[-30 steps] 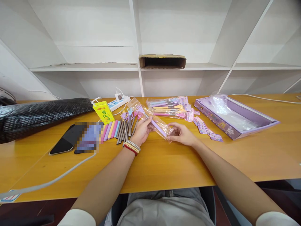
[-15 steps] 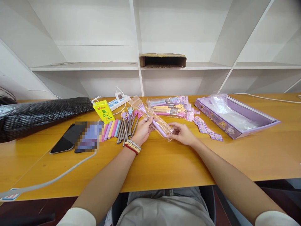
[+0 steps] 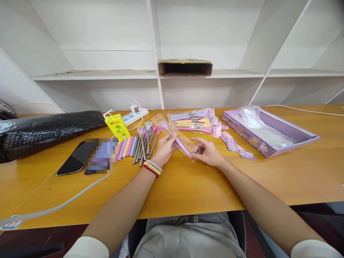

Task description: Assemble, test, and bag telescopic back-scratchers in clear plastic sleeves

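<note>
My left hand (image 3: 163, 150) pinches a clear plastic sleeve (image 3: 185, 143) that holds a purple back scratcher (image 3: 179, 142) with a small hand-shaped head. My right hand (image 3: 205, 152) grips the sleeve's near end between thumb and fingers. Both hands hover just above the wooden table (image 3: 188, 186). Left of my left hand lies a row of unwrapped scratchers (image 3: 139, 145) with pastel handles and metal shafts. Behind the sleeve sits a pile of wrapped scratchers (image 3: 192, 122).
A yellow drink carton (image 3: 117, 127), a power strip (image 3: 134, 114), a dark phone (image 3: 73, 159) and a black bag (image 3: 45, 130) lie at left. A purple box (image 3: 268, 132) with plastic wrap stands at right, small labels (image 3: 233, 147) beside it. White shelves rise behind.
The sleeve has flattened and dropped slightly between my hands. My right fingers have shifted on its near end. The view has moved a little.
</note>
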{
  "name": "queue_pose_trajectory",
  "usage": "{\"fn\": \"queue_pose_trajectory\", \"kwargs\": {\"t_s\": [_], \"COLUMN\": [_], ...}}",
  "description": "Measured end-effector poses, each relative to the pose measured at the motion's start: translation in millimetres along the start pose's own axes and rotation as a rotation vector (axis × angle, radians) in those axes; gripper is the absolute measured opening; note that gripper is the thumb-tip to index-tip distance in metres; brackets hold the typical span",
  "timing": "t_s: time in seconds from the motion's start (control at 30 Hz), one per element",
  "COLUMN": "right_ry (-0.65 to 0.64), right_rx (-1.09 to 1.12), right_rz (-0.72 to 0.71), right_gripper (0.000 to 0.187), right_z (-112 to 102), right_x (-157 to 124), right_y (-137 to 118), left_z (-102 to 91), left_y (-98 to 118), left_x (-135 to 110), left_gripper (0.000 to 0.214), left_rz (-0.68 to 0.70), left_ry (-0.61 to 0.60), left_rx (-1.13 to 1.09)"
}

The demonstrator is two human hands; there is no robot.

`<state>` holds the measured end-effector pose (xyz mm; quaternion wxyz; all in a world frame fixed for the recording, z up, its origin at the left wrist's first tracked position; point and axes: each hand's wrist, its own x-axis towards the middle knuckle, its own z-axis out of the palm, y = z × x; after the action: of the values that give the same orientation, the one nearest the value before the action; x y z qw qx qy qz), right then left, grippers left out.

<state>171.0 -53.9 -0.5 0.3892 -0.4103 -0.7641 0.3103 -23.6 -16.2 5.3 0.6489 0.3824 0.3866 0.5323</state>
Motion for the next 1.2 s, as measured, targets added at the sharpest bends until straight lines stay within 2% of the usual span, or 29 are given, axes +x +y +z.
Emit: {"fn": "queue_pose_trajectory", "kwargs": {"t_s": [0.1, 0.2, 0.3, 0.47, 0.6, 0.67, 0.77, 0.87, 0.93, 1.0, 1.1, 1.2], "right_ry": [0.029, 0.049, 0.049, 0.065, 0.067, 0.088, 0.092, 0.031, -0.021, -0.031, 0.011, 0.039], "right_rx": [-0.02, -0.051, -0.048, -0.083, -0.143, -0.175, -0.154, -0.109, -0.126, -0.161, -0.203, -0.219], "right_rz": [-0.021, -0.035, -0.034, -0.061, -0.09, -0.092, -0.097, -0.131, -0.17, -0.219, -0.261, -0.259], "right_gripper": [0.061, 0.06, 0.059, 0.055, 0.053, 0.054, 0.06, 0.059, 0.056, 0.044, 0.017, 0.012], "right_z": [-1.0, -2.0, -2.7, -2.2, -1.0, -1.3, -3.9, -7.4, -8.6, -8.6, -7.8, -7.4], "right_x": [-0.2, -0.3, -0.6, -0.9, -0.4, -0.2, -0.4, -0.5, 0.2, 1.6, 3.5, 3.9], "right_y": [-0.1, -1.1, -3.2, -3.8, -1.2, -0.3, -0.3, -1.0, -0.7, 0.5, 2.9, 4.2], "left_z": [1.6, 3.9, 6.1, 7.3, 9.3, 11.1, 11.8, 8.7, 5.3, 2.4, 0.3, 1.2], "left_y": [1.3, 1.7, 0.2, -2.9, -3.7, -3.4, -1.5, 1.4, 2.6, 2.2, -1.2, -5.6], "left_x": [-3.8, -8.1, -10.4, -12.7, -17.2, -18.3, -16.3, -11.7, -8.6, -5.8, -2.3, -0.3], "left_gripper": [0.024, 0.034, 0.042, 0.033, 0.039, 0.043, 0.044, 0.042, 0.039, 0.034, 0.031, 0.034], "left_rz": [-0.015, -0.046, -0.06, -0.074, -0.103, -0.082, -0.012, 0.044, 0.064, 0.083, 0.119, 0.155], "left_ry": [-0.064, -0.152, -0.189, -0.254, -0.347, -0.325, -0.214, -0.112, -0.095, -0.1, -0.085, -0.06], "left_rx": [0.02, 0.025, 0.015, 0.007, 0.09, 0.122, 0.154, 0.192, 0.207, 0.208, 0.228, 0.268]}}
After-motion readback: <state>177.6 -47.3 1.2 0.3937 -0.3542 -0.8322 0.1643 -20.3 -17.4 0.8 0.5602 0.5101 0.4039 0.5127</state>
